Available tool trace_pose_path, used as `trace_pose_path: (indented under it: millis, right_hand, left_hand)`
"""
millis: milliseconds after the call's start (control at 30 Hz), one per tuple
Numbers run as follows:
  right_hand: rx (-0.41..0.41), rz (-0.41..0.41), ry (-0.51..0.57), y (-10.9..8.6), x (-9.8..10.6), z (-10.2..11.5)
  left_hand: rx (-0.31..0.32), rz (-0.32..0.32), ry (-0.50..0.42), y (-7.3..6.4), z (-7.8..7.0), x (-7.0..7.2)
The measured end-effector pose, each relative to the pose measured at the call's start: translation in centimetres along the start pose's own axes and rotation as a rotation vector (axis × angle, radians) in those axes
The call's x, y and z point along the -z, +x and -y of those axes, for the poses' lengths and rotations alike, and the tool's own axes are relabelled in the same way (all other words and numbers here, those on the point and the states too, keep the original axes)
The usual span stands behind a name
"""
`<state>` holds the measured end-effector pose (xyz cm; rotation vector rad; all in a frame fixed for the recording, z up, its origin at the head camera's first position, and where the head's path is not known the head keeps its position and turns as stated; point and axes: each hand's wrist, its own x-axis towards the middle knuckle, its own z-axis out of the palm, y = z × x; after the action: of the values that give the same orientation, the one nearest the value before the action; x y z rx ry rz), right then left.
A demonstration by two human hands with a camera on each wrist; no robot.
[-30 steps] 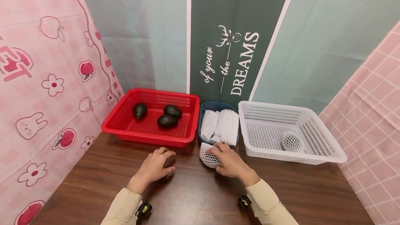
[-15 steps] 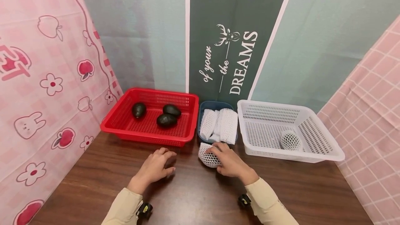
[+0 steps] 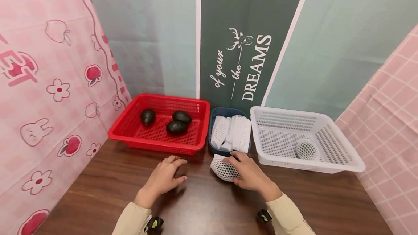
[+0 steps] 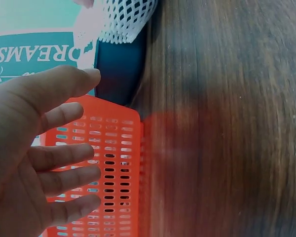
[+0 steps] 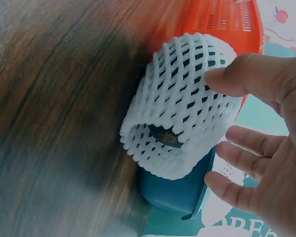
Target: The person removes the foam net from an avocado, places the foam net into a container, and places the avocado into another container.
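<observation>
My right hand (image 3: 253, 174) has its grip curled round a foam-net-wrapped avocado (image 3: 223, 168) on the counter (image 3: 202, 206), just near of the blue bin (image 3: 225, 112) of foam nets. My left hand (image 3: 164, 177) rests nearby with fingers spread, holding nothing, just near of the red basket (image 3: 130, 133).

surface: dark brown wood-grain table (image 3: 209, 206), lower frame | back centre: dark green banner (image 3: 241, 28) with white "of your the DREAMS" lettering | flanks: pale teal panels | far left: pink cartoon cloth (image 3: 42, 82) | far right: pink checked cloth (image 3: 392, 93) | light: soft, even
</observation>
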<state>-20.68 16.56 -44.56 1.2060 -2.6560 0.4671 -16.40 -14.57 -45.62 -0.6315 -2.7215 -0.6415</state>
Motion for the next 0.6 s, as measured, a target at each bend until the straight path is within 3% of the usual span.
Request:
trace_pose_path:
  millis: [300,467,600]
  right_hand:
    - [-0.042,-0.013,0.014,-0.3,-0.3,0.0]
    - [-0.17,-0.036,0.047,-0.8,0.1,0.2]
    - [-0.265,0.001,0.067,-1.0,0.4,0.4]
  left_hand:
    - [0.01,0.015,-0.021,0.2,-0.4,-0.6]
    - [-0.031,0.0,-0.056,1.0,-1.0,-1.4]
    - [-0.053,0.002,-0.081,1.7,-1.5,-2.2]
